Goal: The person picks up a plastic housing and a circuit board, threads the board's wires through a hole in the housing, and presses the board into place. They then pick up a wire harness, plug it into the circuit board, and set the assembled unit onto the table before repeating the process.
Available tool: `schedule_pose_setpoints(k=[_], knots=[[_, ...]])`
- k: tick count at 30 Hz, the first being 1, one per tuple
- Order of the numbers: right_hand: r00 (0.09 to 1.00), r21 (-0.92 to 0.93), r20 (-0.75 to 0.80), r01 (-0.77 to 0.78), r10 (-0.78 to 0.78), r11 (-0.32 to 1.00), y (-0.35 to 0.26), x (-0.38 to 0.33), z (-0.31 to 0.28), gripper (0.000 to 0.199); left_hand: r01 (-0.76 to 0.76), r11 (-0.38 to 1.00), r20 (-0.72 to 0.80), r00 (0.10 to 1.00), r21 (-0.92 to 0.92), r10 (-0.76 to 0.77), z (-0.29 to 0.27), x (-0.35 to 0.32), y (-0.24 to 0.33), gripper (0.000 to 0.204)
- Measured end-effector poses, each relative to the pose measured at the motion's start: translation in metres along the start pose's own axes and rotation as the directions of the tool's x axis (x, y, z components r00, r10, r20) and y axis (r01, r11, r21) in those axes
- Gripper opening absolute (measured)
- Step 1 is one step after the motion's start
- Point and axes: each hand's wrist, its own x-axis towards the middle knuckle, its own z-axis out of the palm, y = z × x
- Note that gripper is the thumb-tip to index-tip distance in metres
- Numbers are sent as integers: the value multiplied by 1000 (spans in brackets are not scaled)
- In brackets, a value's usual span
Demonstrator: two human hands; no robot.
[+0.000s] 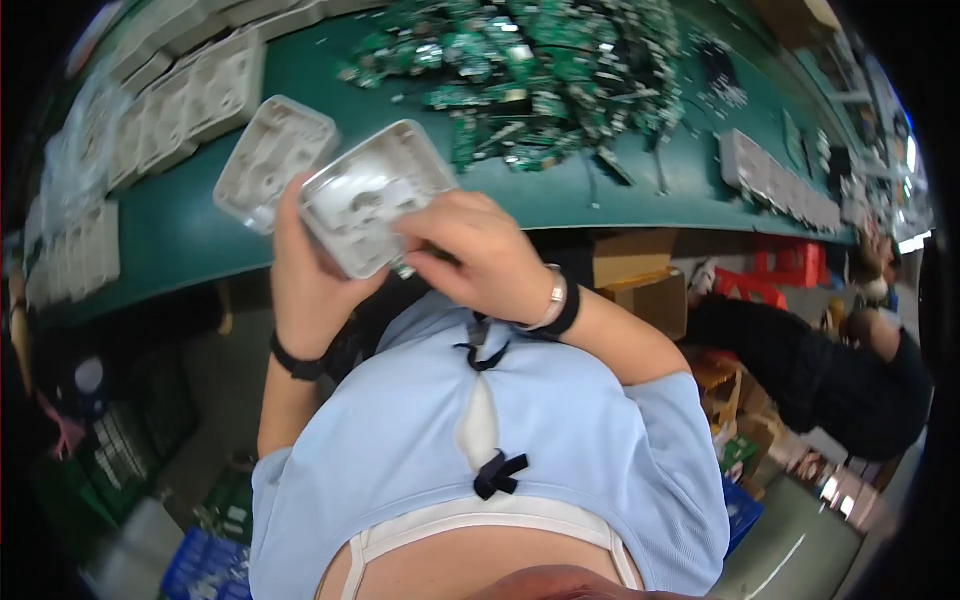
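Observation:
A light grey plastic housing (345,190), open side up with moulded posts inside, is held tilted over the near edge of the bench. My left hand (310,265) is closed around its lower left side. My right hand (465,245) has its fingers curled and pinched together at the housing's right inner edge. A small greenish piece shows just below those fingertips, but what they grip is hidden. Beyond my left hand, a second grey housing (270,160) lies on the green bench (190,220).
A big heap of green circuit boards (560,80) covers the far middle of the bench. Rows of grey housings (190,100) stand at left, another row (780,185) at right. Below the bench at right are a cardboard box (650,300) and red stools (785,265). A person in black (820,360) is at right.

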Motion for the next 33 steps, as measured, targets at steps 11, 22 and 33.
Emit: schedule_pose_setpoints(k=[11, 22, 33], knots=[[970, -202, 221, 148, -103, 968, -3, 0, -11, 17, 31, 966, -8, 999, -256, -34, 18, -12, -1, 120], [999, -453, 20, -32, 46, 891, -19, -107, -169, 18, -201, 979, 298, 933, -35, 202, 20, 23, 32, 82], [970, -716, -67, -211, 236, 665, 69, -179, -313, 18, -57, 699, -182, 948, 713, 263, -33, 34, -1, 87]])
